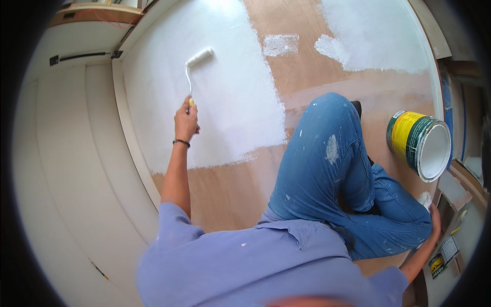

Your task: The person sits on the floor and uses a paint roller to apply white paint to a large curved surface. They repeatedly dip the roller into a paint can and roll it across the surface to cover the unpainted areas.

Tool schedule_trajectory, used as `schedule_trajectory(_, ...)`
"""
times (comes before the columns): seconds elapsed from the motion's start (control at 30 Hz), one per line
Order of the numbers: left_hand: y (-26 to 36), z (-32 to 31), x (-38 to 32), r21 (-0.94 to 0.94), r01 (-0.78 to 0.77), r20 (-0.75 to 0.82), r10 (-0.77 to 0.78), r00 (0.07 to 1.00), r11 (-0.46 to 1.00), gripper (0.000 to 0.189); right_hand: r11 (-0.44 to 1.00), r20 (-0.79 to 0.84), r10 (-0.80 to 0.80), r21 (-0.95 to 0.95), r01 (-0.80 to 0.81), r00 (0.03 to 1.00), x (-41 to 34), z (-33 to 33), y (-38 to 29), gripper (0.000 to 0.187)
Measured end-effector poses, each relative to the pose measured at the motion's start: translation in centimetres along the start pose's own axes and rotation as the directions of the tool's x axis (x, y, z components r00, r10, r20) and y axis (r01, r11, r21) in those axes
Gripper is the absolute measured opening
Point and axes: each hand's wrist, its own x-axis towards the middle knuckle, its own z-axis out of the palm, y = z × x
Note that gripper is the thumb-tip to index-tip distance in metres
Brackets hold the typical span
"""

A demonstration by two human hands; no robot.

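Note:
My left hand point(186, 121) is closed around the yellow handle of a small paint roller point(200, 56). The roller's white sleeve rests against a wooden panel partly coated in white paint point(230, 107), whose lower and middle parts show bare brown wood point(218, 192). My right hand point(435, 218) lies at my bent knee on the right, its fingers partly hidden; a whitish patch or item is beside the fingertips, and whether they hold it is unclear. An open paint can point(433, 149) with a green and yellow label stands right of my raised knee, white inside.
Pale panelling point(69, 153) runs along the left, with a black metal strut point(82, 56) above it. A raised edge point(132, 134) borders the painted panel. Blue tape point(447, 99), wooden framing and a small black and yellow packet point(437, 265) are at the right. My legs, in jeans, occupy the middle.

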Motion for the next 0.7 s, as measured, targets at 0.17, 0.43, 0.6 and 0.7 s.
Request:
schedule_trajectory(0.17, -3.7, 1.8, -21.5, -0.063, 0.191, 0.127, -0.182, 0.975, 0.980, 0.050, 0.998, 0.082, -0.057, -0.002, 0.057, 0.995, 2.2, 0.5, -2.4, 0.045)
schedule_trajectory(0.43, -1.3, 3.8, -36.0, -0.146, 0.209, 0.270, -0.164, 0.949, 0.967, 0.052, 0.958, 0.061, -0.226, -0.168, 0.233, 0.972, 5.8, 1.6, -2.1, 0.040)
schedule_trajectory(0.6, 0.2, 7.5, -33.2, -0.103, 0.075, 0.255, -0.047, 0.966, 0.992, 0.054, 0.952, 0.171, -0.284, -0.072, 0.299, 0.944, 6.6, 2.9, -2.7, 0.036)
schedule_trajectory(0.7, 0.1, 9.8, -27.4, -0.114, -0.041, 0.161, 0.060, 0.985, 0.993, 0.054, 0.941, 0.095, -0.317, -0.089, 0.326, 0.944, 6.7, 3.5, -1.8, 0.036)
